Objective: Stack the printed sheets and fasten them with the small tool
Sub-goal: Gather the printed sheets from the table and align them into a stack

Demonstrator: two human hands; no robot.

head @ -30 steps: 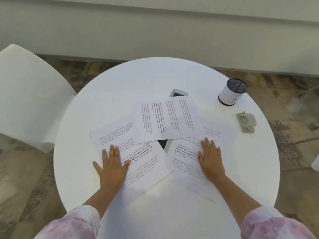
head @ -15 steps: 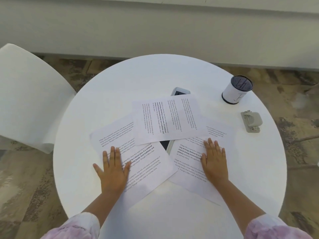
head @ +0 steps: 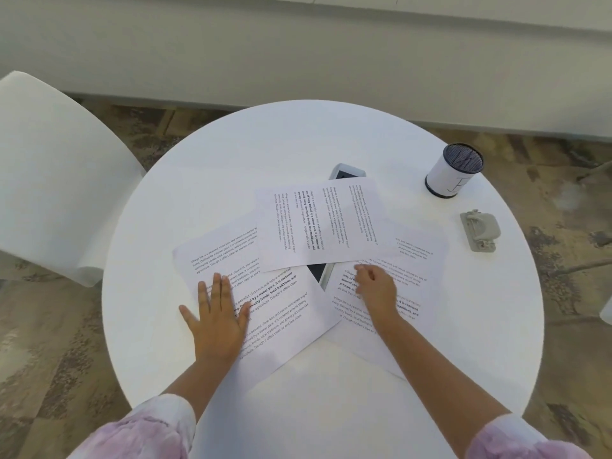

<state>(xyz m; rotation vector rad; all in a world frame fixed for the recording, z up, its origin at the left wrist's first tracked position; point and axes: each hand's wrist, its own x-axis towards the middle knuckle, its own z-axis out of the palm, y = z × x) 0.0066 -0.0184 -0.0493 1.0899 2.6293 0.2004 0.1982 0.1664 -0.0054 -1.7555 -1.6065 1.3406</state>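
Pressing flat: left hand [head: 217, 318] lies palm-down on the left sheet [head: 251, 293], fingers [head: 217, 289] straight and together, thumb splayed out onto the bare tabletop [head: 298, 140]. Nothing gripped. Right hand [head: 377, 289] sits on the right sheet [head: 407, 286], motion-blurred; fingers look loosely bent toward the near edge of the middle sheet [head: 323, 223], but can't tell whether they're pinching anything.

Three thin white printed sheets, fanned, not stacked. Paragraph text, some lines bold. Left and right sheets are angled, their near corners overlapping at the middle; the middle sheet is turned sideways and lies over the far corners of both.

Phone [head: 346, 170], rounded corners, glossy dark screen in a light case, lies under the middle sheet; the far end pokes out beyond it and the near end shows in the gap between the sheets.

Small tool [head: 480, 230]: grey, matte, blocky with a rounded lever top, on the tabletop well right of the sheets, untouched. Just beyond it is a cylindrical holder [head: 453, 170], dark mesh with a white paper wrap.

Tabletop is round, smooth, matte white. White moulded chair [head: 49, 180] at left. Stone-patterned floor [head: 43, 359]. Pink mottled sleeves [head: 145, 432] at the frame bottom.
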